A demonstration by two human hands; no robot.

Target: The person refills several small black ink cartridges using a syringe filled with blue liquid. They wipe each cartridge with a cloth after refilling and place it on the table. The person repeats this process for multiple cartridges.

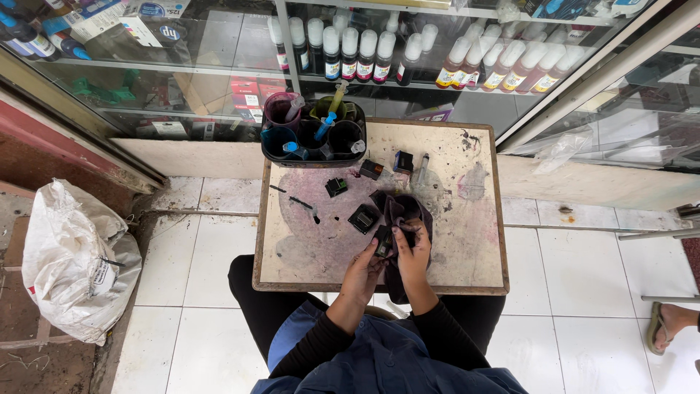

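Hands meet at the near edge of the table (467,241): left hand (362,273) grips an upright black cartridge (383,241) (long axis pointing away from the person), right hand (413,255) presses a dark cloth (408,211) against it.

Black cartridges (363,218), dark purple rag (408,211), ink-stained beige table (467,248), white tiles (583,277).

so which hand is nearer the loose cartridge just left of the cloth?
Left. The left hand sits just below the cartridge; the right hand is further right, on the cloth.
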